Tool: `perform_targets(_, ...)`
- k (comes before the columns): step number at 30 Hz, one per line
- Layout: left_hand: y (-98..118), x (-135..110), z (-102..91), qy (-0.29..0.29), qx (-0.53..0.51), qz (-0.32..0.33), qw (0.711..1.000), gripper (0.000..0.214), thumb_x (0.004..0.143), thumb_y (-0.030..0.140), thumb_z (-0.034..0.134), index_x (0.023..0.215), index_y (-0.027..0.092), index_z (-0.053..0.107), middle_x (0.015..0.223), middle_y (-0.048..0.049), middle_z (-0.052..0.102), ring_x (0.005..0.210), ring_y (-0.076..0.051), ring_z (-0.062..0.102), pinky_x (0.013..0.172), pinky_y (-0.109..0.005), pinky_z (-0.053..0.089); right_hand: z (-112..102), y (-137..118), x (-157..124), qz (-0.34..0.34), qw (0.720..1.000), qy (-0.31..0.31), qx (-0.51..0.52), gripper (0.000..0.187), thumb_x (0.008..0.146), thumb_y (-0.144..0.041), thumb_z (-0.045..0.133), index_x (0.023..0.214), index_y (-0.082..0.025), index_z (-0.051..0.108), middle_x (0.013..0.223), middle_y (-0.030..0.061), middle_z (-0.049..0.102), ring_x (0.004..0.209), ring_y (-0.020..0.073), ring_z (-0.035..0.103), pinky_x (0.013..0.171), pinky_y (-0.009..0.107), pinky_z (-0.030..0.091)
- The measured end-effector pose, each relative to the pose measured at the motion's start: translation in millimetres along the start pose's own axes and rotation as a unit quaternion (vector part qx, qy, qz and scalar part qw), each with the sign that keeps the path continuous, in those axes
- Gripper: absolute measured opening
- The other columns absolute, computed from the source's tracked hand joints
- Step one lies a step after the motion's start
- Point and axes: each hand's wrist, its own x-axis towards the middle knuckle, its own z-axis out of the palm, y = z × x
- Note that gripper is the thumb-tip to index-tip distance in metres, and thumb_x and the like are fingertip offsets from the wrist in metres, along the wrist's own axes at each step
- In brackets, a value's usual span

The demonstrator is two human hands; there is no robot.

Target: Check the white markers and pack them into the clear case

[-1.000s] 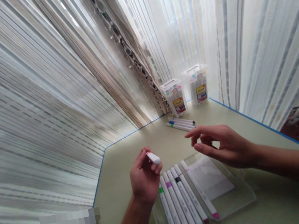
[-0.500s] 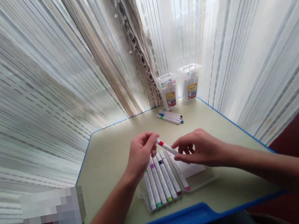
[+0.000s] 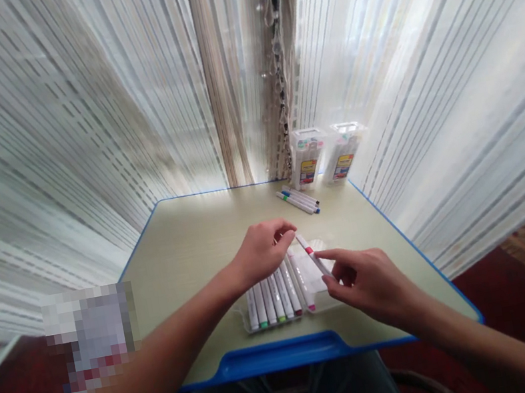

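A white marker with a red band (image 3: 309, 251) is held at a slant between my two hands. The fingertips of my left hand (image 3: 266, 248) pinch its upper end. Near the lower end, the thumb and forefinger of my right hand (image 3: 366, 283) grip the barrel. Beneath my left hand lies an open clear plastic case (image 3: 249, 329) with several white markers (image 3: 277, 302) side by side in it. A pink-tipped marker (image 3: 302, 283) rests just right of that row, beside a white sheet (image 3: 315, 278). My left hand covers the upper ends of the markers.
Several loose markers (image 3: 298, 201) lie toward the back of the table (image 3: 188, 236). Behind them stand two clear marker cases, one left (image 3: 305, 158) and one right (image 3: 342, 154). Striped curtains (image 3: 165, 105) surround the back. A blue tray edge (image 3: 280, 356) runs along the front.
The camera view has turned and levelled. Both hands keep the red-banded marker, which now sits farther right over the case and slants more steeply.
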Motion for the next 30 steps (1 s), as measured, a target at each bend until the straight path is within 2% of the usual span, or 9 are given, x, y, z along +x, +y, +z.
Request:
perform_targets(4,-3.9,-0.6,-0.8,0.005,0.047,0.031,0.998,0.024,0.094,0.018,0.053,0.096,0.013,0.077,0.098,-0.0082,0.078,0.088,-0.019,0.070,0.083,-0.030,0.052,7.3,0.3,-0.3,0.014,0.999,-0.026,-0.037,0.037,0.081,-0.021,0.060,0.113,-0.014,0.076,0.062,-0.0020,0.068,0.051,0.0128,0.058,0.058,0.026,0.043)
perform_targets(9,-10.5,-0.3,5.2,-0.010,0.094,0.074,0.993,0.026,0.093,0.015,0.051,0.098,0.010,0.077,0.100,-0.0118,0.077,0.097,-0.023,0.070,0.094,-0.035,0.051,14.0,-6.0,3.1,-0.005,0.997,-0.034,-0.064,0.034,0.083,-0.022,0.057,0.110,-0.017,0.078,0.061,-0.0011,0.068,0.051,0.0144,0.058,0.058,0.028,0.041)
perform_targets(16,-18.3,-1.7,9.3,-0.020,0.121,0.114,0.986,0.030,0.090,0.008,0.051,0.104,0.009,0.077,0.103,-0.0125,0.076,0.099,-0.023,0.068,0.095,-0.035,0.052,27.7,-8.9,7.7,-0.016,0.993,-0.039,-0.107,0.029,0.086,-0.022,0.054,0.103,-0.016,0.078,0.063,0.0012,0.069,0.053,0.0169,0.063,0.058,0.030,0.042)
perform_targets(22,-20.6,-5.0,10.4,-0.035,0.131,0.137,0.981,0.032,0.088,0.008,0.051,0.105,0.009,0.077,0.107,-0.0132,0.075,0.101,-0.024,0.066,0.097,-0.036,0.051,35.9,-4.4,2.8,-0.054,0.988,-0.020,-0.141,0.029,0.091,-0.024,0.051,0.104,-0.014,0.076,0.067,0.0042,0.071,0.056,0.0194,0.066,0.058,0.031,0.046)
perform_targets(30,-23.1,-4.9,11.0,-0.057,0.152,0.153,0.975,0.030,0.089,0.010,0.052,0.105,0.010,0.077,0.109,-0.0133,0.073,0.103,-0.024,0.064,0.098,-0.037,0.049,26.6,-0.6,-9.1,-0.105,0.983,0.023,-0.149,0.032,0.093,-0.019,0.048,0.112,-0.011,0.073,0.083,0.0105,0.074,0.071,0.0235,0.070,0.066,0.036,0.054)
